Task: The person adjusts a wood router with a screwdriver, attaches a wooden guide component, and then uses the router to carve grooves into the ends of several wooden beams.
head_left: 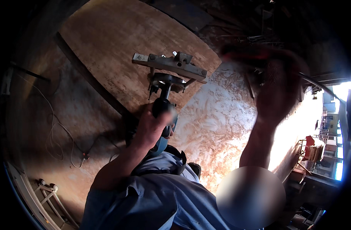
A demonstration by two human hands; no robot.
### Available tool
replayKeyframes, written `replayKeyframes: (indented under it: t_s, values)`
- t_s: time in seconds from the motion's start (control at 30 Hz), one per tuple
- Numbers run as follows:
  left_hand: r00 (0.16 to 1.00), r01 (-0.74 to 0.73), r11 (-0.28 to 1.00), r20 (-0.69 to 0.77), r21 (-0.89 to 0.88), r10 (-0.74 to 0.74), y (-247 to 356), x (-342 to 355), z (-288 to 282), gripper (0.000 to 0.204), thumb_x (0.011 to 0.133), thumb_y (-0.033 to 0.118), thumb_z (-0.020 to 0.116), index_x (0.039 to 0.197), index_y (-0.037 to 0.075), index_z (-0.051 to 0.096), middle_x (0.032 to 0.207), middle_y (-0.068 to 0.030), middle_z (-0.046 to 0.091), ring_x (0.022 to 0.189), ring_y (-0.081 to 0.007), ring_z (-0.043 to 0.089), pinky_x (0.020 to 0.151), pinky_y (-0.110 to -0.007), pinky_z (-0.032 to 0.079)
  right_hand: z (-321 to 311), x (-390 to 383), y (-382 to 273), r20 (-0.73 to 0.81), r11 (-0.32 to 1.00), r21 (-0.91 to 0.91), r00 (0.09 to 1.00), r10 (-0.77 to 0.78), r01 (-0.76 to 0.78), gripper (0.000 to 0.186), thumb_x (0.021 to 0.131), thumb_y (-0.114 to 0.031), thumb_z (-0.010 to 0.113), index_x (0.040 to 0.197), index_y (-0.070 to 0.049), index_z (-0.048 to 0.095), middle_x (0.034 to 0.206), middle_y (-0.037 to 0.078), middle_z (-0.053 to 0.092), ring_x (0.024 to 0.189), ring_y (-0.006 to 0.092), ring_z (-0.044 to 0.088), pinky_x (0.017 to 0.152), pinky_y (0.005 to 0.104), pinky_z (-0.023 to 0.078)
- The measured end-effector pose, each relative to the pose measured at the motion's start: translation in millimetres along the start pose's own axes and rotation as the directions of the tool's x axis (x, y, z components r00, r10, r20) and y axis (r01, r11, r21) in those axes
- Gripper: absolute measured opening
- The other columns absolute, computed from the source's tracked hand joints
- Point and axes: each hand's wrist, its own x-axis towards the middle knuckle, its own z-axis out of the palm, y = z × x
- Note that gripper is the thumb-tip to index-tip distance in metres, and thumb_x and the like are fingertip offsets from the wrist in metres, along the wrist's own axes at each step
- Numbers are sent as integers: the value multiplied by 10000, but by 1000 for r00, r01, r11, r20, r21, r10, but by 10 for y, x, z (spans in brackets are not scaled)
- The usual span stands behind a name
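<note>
My left hand is wrapped round a blue and black power tool, held upright in front of my body. A metal neck runs up from the tool to a round plate. Above that plate lies a pale crossbar with a bracket and bolts on it. The bar is over the edge of a large brown board. My right hand is raised at the upper right, smeared and in shadow. Beside it is a dark, reddish thing too blurred to name; its contact with my fingers cannot be made out.
A thin cable with a plug trails over the stained floor at left. A small wheeled frame stands lower left. Dark clutter fills the far right. Stacked pieces stand near the bright opening.
</note>
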Motion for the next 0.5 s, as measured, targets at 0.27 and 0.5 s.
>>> replayKeyframes:
  t_s: [0.27,0.5]
  values:
    - [999,28,999,-21,16,-27,34,-12,35,489,774,385,747,1064,39,559,708,-76,611,507,-146,607,427,-268,484,103,-114,47,97,999,-47,995,-13,18,175,913,21,598,1079,19,544,918,135,696,866,219,711,748,291,575]
    - [999,10,1000,-53,5,-9,-29,10,30,491,775,371,752,1081,41,558,717,-77,611,515,-149,609,427,-269,487,17,233,-89,-58,976,207,997,-51,62,232,923,-8,621,1153,-4,589,963,108,680,852,152,673,753,249,569]
